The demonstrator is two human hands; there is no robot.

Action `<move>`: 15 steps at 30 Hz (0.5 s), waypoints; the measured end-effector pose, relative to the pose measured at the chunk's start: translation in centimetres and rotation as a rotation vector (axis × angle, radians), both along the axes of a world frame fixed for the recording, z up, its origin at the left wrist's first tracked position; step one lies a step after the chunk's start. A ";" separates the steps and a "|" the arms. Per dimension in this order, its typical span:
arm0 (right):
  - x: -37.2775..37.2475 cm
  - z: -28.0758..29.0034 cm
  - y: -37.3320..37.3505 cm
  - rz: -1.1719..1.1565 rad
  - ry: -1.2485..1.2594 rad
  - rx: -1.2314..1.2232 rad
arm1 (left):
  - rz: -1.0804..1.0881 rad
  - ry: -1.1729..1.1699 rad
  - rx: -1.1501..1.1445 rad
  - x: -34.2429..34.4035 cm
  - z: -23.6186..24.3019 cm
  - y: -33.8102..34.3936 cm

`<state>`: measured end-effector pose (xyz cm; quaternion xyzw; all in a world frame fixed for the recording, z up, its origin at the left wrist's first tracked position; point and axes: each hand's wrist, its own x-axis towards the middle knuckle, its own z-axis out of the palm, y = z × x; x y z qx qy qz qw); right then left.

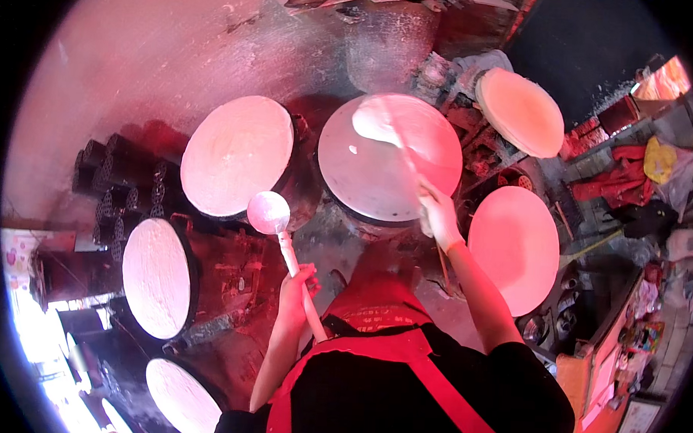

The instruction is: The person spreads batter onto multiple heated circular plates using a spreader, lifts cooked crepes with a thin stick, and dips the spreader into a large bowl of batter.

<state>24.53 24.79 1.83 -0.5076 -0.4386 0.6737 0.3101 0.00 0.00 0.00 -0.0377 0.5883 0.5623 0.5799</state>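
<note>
My left hand [296, 289] is closed around the pale handle of a ladle [269, 212]. The ladle's round, whitish bowl is raised in front of me, left of the middle griddle [344, 174]. Over that griddle's right edge, my right hand [438, 218] grips the thin handle of a spreader [407, 159], smeared by motion. Its far end reaches into white batter [433, 132], which covers the upper right of the round plate. The left and lower part shows bare grey metal, with one small white blob on it.
More round griddles with pale layers stand left [238, 155] and right [515, 249]. A tilted round disc [520, 112] is at the back right. Dark perforated coal cylinders [126, 182] are stacked at the left wall. An orange-brown cabinet [577, 377] stands at lower right.
</note>
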 end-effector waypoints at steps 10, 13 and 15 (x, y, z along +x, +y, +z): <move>-1.0 0.0 5.0 0.177 -0.180 0.136 | 0.127 0.033 -0.080 6.8 -0.5 -2.9; 0.4 -1.1 5.4 0.325 -0.067 0.194 | 0.133 0.018 -0.117 8.3 0.3 -2.7; 3.0 0.5 4.7 0.479 -0.072 0.178 | 0.162 0.006 -0.123 8.9 0.9 -2.6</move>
